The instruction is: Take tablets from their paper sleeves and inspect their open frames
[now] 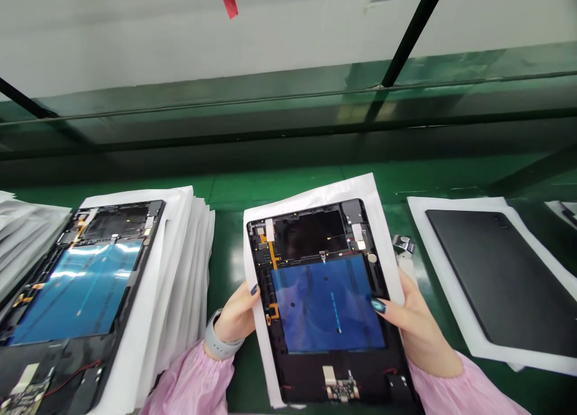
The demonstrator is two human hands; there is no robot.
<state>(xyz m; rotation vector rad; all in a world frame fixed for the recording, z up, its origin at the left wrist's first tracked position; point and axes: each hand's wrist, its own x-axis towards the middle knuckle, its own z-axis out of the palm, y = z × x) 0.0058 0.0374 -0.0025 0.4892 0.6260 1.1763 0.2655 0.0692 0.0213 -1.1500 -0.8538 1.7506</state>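
Observation:
Both my hands grip the side edges of an opened black tablet housing, which rests on a white paper sheet. My left hand holds its left edge, with a grey band on the wrist. My right hand holds its right edge, with the thumb over the blue internal panel. Orange flex cables and a small circuit board show inside the housing. The tablet's underside is hidden.
To the left, another opened tablet lies on a tall stack of white sheets. To the right, a dark tablet back lies on white paper. A small metal part sits on the green bench, below a glass panel.

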